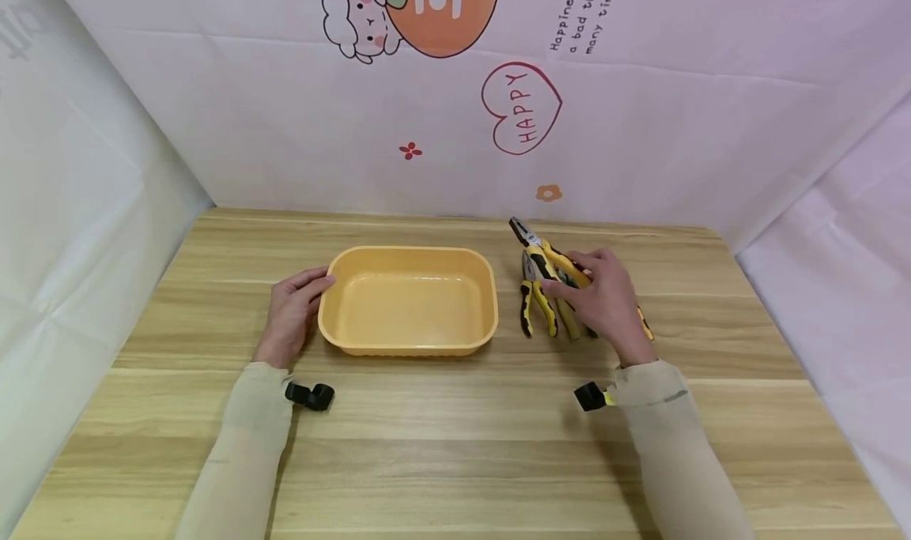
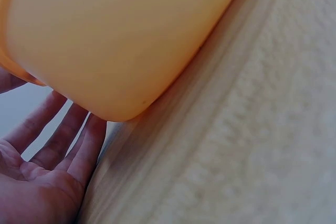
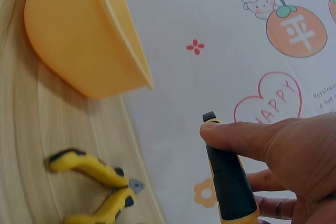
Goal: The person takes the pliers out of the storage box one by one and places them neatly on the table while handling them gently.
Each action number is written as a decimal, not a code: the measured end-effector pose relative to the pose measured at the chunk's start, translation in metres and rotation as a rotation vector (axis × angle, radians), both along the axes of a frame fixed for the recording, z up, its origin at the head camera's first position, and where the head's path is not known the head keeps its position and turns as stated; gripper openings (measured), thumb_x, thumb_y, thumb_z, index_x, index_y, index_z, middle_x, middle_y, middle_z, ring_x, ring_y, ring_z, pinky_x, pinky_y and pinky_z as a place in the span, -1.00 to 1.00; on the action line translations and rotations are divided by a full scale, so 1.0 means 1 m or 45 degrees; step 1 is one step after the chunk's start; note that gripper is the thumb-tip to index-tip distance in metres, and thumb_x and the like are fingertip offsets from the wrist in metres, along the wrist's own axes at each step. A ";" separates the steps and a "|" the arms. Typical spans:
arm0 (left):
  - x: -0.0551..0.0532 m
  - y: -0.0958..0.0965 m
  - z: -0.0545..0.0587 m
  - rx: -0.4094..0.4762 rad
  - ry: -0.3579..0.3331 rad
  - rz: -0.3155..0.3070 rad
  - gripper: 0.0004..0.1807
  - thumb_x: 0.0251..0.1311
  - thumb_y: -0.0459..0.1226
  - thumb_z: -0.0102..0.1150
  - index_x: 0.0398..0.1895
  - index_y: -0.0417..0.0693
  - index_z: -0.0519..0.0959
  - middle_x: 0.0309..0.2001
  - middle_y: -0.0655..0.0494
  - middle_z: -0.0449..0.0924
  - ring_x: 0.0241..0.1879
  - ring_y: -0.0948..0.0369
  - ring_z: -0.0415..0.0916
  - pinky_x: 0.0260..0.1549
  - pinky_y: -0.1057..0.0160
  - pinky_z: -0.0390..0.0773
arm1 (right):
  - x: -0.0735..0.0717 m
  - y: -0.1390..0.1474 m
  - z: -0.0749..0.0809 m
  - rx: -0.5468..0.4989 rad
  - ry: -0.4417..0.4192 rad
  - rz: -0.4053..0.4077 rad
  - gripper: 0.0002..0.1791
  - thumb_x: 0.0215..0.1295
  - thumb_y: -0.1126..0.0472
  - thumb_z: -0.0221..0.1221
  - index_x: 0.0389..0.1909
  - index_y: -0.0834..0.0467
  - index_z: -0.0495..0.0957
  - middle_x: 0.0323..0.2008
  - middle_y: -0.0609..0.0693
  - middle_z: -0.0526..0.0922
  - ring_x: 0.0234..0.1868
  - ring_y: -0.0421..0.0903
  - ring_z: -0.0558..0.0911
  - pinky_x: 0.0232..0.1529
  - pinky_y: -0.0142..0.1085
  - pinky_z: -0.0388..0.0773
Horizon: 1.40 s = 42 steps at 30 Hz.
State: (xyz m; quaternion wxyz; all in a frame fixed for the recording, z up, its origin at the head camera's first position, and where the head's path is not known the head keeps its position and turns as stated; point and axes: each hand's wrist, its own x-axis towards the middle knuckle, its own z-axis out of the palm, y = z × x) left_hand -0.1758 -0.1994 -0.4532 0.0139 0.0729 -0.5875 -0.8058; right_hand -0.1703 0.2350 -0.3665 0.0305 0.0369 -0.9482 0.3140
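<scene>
A yellow plastic basin (image 1: 409,349) stands on the table. My left hand (image 1: 292,307) holds its left end, thumb at the rim and fingers against the outer wall (image 2: 115,40). To the basin's right, my right hand (image 1: 605,291) grips a pair of combination pliers (image 1: 530,239) by the yellow and black handles, thumb (image 3: 231,135) on one handle. Its jaws point to the far left. Smaller yellow and black pliers (image 1: 527,299) lie on the table just below. Partly hidden under the right hand is another tool with an olive handle (image 1: 567,319).
The wooden table (image 1: 441,461) ends at a white printed cloth (image 1: 285,129) at the back, with more cloth at both sides. Each wrist carries a small black camera, one by the left sleeve (image 1: 242,429), one by the right sleeve (image 1: 676,437).
</scene>
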 end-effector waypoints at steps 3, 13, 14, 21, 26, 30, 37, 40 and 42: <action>0.000 0.000 0.000 -0.001 -0.005 0.000 -0.79 0.35 -0.36 0.29 -0.01 -0.22 0.71 -0.15 0.13 0.71 -0.18 0.28 0.71 -0.15 0.39 0.69 | 0.000 0.008 -0.002 0.005 0.011 -0.014 -0.26 0.27 -0.03 0.42 0.31 0.35 0.49 0.00 0.27 0.42 -0.12 0.14 0.36 -0.25 -0.15 0.30; 0.000 0.000 -0.001 0.016 -0.009 0.014 -0.85 0.34 -0.37 0.30 -0.07 -0.14 0.73 -0.16 0.13 0.72 -0.19 0.28 0.71 -0.16 0.39 0.69 | -0.001 0.041 -0.013 0.041 -0.017 -0.111 -0.20 0.30 -0.05 0.38 0.36 0.40 0.41 0.09 0.40 0.41 -0.06 0.22 0.42 -0.22 -0.06 0.39; 0.000 0.000 -0.001 0.019 -0.009 0.013 -0.84 0.34 -0.37 0.30 -0.06 -0.14 0.73 -0.16 0.13 0.72 -0.19 0.28 0.71 -0.15 0.39 0.69 | -0.001 0.044 -0.014 0.036 -0.021 -0.119 -0.20 0.30 -0.05 0.38 0.37 0.40 0.40 0.11 0.41 0.40 -0.04 0.24 0.42 -0.19 -0.02 0.41; 0.000 0.001 0.000 0.012 -0.015 0.012 -0.78 0.35 -0.38 0.28 0.01 -0.23 0.69 -0.16 0.14 0.71 -0.18 0.28 0.71 -0.14 0.39 0.68 | -0.001 0.069 -0.022 0.017 -0.042 -0.185 -0.18 0.35 -0.10 0.33 0.37 0.43 0.38 0.19 0.48 0.35 0.13 0.38 0.39 -0.03 0.20 0.44; 0.000 0.001 0.001 -0.002 -0.019 0.025 -0.67 0.36 -0.38 0.27 0.13 -0.38 0.61 -0.17 0.16 0.72 -0.19 0.28 0.71 -0.15 0.40 0.68 | -0.002 0.086 -0.026 0.035 -0.073 -0.242 -0.15 0.37 -0.13 0.29 0.39 0.45 0.34 0.19 0.49 0.33 0.10 0.36 0.37 -0.10 0.14 0.42; 0.000 0.001 0.002 0.002 -0.023 0.027 -0.66 0.36 -0.38 0.27 0.13 -0.39 0.60 -0.17 0.14 0.72 -0.19 0.28 0.71 -0.15 0.39 0.69 | -0.003 0.097 -0.028 0.017 -0.120 -0.286 -0.10 0.37 -0.18 0.28 0.41 0.44 0.31 0.20 0.48 0.30 0.09 0.34 0.35 -0.13 0.09 0.41; 0.000 0.002 0.003 -0.006 -0.025 0.022 -0.64 0.35 -0.38 0.28 0.14 -0.42 0.59 -0.18 0.15 0.73 -0.20 0.28 0.71 -0.16 0.40 0.69 | -0.003 0.114 -0.031 -0.041 -0.153 -0.337 -0.07 0.35 -0.19 0.29 0.42 0.44 0.29 0.28 0.51 0.26 0.23 0.41 0.30 0.07 0.25 0.41; 0.000 0.002 0.004 -0.003 -0.030 0.017 -0.58 0.35 -0.38 0.28 0.19 -0.49 0.53 -0.19 0.16 0.73 -0.20 0.28 0.71 -0.17 0.40 0.69 | -0.003 0.121 -0.032 -0.085 -0.179 -0.351 -0.05 0.34 -0.18 0.30 0.44 0.44 0.25 0.41 0.52 0.13 0.40 0.45 0.16 0.28 0.37 0.23; -0.001 0.002 0.003 -0.008 -0.030 0.017 -0.56 0.36 -0.38 0.27 0.20 -0.51 0.51 -0.19 0.16 0.73 -0.20 0.28 0.71 -0.17 0.40 0.69 | -0.004 0.126 -0.032 -0.096 -0.193 -0.354 -0.05 0.34 -0.19 0.29 0.45 0.44 0.24 0.46 0.49 0.10 0.44 0.46 0.12 0.31 0.38 0.20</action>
